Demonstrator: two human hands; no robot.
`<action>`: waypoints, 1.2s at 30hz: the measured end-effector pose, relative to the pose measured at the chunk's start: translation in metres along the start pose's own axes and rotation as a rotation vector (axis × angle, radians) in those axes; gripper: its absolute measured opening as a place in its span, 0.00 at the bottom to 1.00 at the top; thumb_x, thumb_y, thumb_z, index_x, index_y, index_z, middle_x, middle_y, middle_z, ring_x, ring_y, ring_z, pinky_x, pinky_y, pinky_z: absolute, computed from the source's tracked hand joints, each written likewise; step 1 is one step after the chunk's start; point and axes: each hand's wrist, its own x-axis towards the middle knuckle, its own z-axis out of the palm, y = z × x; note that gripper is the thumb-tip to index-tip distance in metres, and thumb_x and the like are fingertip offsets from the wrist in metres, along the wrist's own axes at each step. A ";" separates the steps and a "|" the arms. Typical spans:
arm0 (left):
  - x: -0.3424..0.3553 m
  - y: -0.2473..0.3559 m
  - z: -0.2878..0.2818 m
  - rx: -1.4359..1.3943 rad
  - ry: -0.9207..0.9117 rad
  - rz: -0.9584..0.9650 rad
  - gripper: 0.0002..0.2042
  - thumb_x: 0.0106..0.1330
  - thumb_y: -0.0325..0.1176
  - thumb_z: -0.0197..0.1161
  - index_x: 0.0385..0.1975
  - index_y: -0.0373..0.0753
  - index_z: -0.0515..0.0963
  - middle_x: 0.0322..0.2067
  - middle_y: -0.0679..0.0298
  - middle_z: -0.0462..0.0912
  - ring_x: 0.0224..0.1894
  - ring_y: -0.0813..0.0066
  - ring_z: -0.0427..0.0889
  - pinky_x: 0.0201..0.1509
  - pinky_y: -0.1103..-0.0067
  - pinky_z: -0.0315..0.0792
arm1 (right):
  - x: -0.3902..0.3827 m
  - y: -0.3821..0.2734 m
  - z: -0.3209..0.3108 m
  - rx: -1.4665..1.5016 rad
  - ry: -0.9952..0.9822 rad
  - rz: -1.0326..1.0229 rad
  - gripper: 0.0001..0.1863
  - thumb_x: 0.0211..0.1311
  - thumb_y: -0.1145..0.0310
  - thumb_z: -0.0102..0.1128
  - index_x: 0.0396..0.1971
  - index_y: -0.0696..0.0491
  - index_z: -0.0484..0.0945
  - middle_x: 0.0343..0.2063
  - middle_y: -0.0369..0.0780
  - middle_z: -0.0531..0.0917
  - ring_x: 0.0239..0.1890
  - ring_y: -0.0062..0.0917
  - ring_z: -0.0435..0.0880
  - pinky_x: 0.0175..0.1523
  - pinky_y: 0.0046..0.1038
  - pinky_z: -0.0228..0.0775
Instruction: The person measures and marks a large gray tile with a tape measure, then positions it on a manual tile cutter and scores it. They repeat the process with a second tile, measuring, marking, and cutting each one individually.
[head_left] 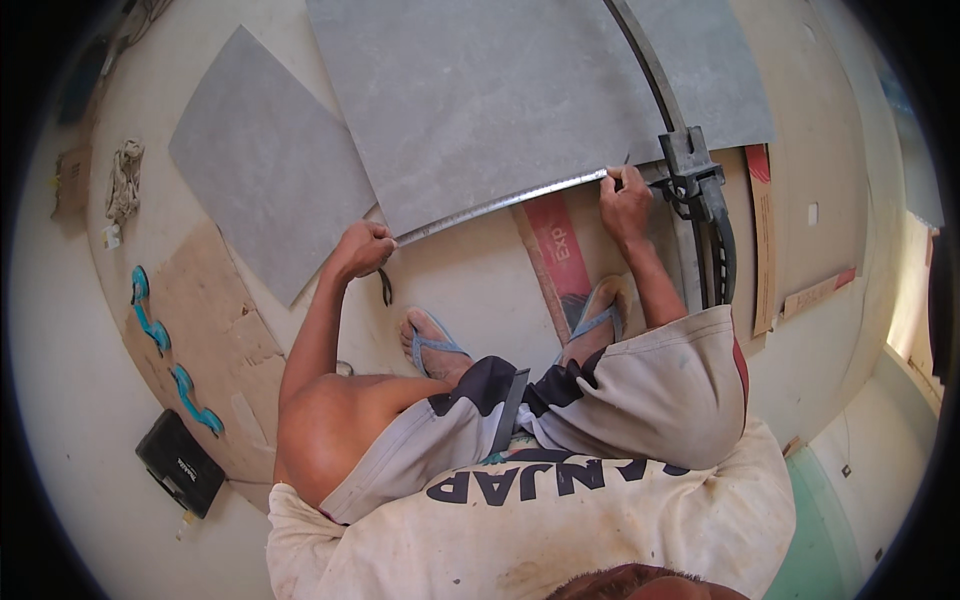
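Note:
A large grey tile (500, 95) lies in front of me. Along its near edge runs a silvery measuring tape (500, 208), stretched between my two hands. At the tile's near left corner, my left hand (362, 248) is closed on one end of the tape; a dark strap (386, 288) hangs below it. Fingers pinched, my right hand (627, 205) holds the tape's other end near the tile cutter. A thin dark tip (627, 158) sticks up above those fingers, too small to name. The black tile cutter (690, 165), with its long rail, crosses the tile's right part.
Another grey tile piece (270, 160) lies to the left. Cardboard (205, 310) carries teal suction cups (148, 312), with a black case (180, 463) nearby. A red-printed cardboard strip (556, 250) lies under the tile edge. Crumpled cloth (125, 180) sits far left, greenish glass (815, 520) low right.

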 end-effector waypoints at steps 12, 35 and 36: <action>-0.004 0.004 -0.001 -0.071 -0.038 -0.042 0.09 0.57 0.32 0.60 0.17 0.35 0.75 0.15 0.68 0.73 0.16 0.81 0.69 0.20 0.79 0.63 | 0.002 0.000 0.005 0.055 0.007 0.051 0.05 0.55 0.74 0.57 0.31 0.57 0.79 0.30 0.49 0.82 0.36 0.46 0.82 0.41 0.42 0.74; -0.006 0.016 -0.003 -0.026 0.001 -0.067 0.10 0.56 0.32 0.59 0.18 0.33 0.75 0.14 0.67 0.72 0.20 0.78 0.70 0.25 0.76 0.66 | -0.002 0.004 0.008 0.078 0.024 0.077 0.05 0.54 0.74 0.56 0.30 0.58 0.79 0.29 0.51 0.82 0.34 0.48 0.82 0.41 0.43 0.73; -0.005 0.013 0.000 0.005 -0.010 -0.059 0.10 0.56 0.32 0.59 0.18 0.33 0.76 0.15 0.67 0.72 0.20 0.78 0.70 0.25 0.76 0.66 | -0.008 0.002 0.006 0.075 0.027 0.099 0.06 0.55 0.74 0.55 0.30 0.58 0.79 0.29 0.51 0.82 0.35 0.48 0.82 0.41 0.44 0.73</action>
